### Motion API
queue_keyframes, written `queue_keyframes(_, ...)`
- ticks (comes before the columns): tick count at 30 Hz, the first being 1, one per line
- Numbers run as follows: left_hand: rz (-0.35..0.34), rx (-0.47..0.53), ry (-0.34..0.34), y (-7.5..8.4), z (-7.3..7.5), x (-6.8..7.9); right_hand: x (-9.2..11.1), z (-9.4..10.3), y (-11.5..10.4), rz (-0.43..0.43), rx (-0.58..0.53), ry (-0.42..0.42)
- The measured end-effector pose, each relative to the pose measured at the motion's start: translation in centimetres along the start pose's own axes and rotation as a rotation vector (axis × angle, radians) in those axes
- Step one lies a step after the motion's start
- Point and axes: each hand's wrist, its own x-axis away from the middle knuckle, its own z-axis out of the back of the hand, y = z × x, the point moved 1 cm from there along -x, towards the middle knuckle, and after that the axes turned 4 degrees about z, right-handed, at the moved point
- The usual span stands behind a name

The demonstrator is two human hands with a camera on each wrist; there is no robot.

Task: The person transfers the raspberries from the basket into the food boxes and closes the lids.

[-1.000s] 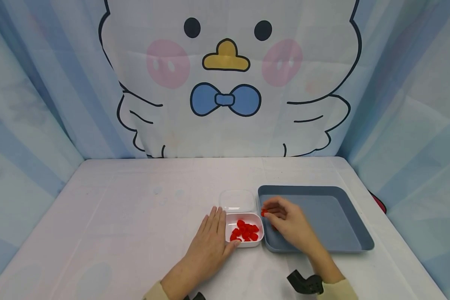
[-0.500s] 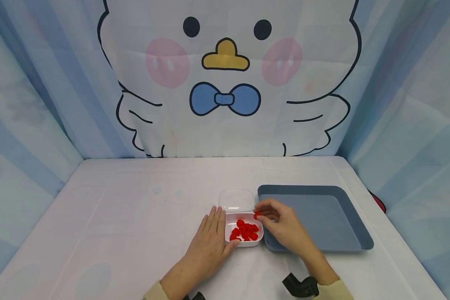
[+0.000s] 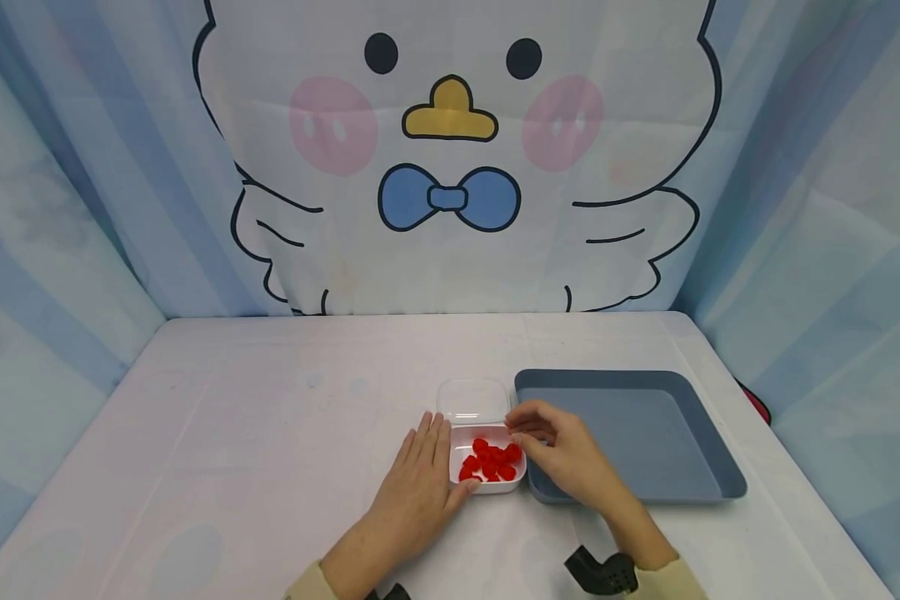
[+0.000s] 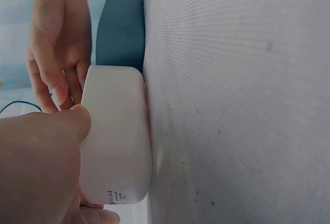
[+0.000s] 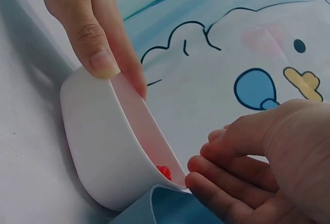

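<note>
Small red, bumpy, berry-like pieces [image 3: 492, 459] lie in a white plastic box [image 3: 487, 489]. My left hand [image 3: 412, 487] lies along the box's left side with fingers straight. Its thumb rests on the front rim, as the left wrist view also shows. My right hand [image 3: 570, 450] hovers over the box's right rim, thumb and fingers apart; in the right wrist view its fingertips [image 5: 195, 163] hold nothing. One red piece [image 5: 164, 172] shows inside the box there. A clear lid [image 3: 472, 402] lies behind the box.
Right of the box stands a blue-grey tray [image 3: 645, 433], its left edge close to the box and partly under my right hand. A white cloth covers the table [image 3: 270, 433]. Printed curtains [image 3: 450, 267] close off the back and sides.
My right hand has moved left from the tray to the box with a red piece and let it go at the right side inside. The left hand has stayed in place.
</note>
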Motion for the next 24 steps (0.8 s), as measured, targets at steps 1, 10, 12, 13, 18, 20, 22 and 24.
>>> queue_keyframes(1,0.001,0.0,-0.001,0.0,0.0,0.0,0.0,0.1,0.0,0.0,-0.008,0.001)
queue_keyframes(10,0.008,0.012,-0.016,0.0,0.2,0.1,0.2,1.7,0.5,-0.013,-0.04,0.043)
queue_keyframes(12,0.005,0.012,-0.013,0.0,0.1,0.1,0.3,2.1,0.4,-0.027,-0.04,0.05)
queue_keyframes(13,0.004,0.011,-0.011,0.0,0.1,0.1,0.3,2.2,0.5,-0.031,-0.038,0.053)
queue_keyframes(18,-0.003,0.003,0.0,0.1,0.0,0.1,0.4,3.0,0.8,-0.027,-0.02,0.063)
queue_keyframes(20,-0.003,0.003,0.001,0.1,0.0,0.1,0.4,3.3,1.0,-0.026,-0.007,0.068)
queue_keyframes(22,-0.003,0.003,0.002,0.1,0.0,0.1,0.4,3.6,1.2,-0.021,0.002,0.071)
queue_keyframes(24,-0.004,0.003,0.001,0.1,0.0,0.1,0.5,3.8,1.4,-0.025,0.009,0.069)
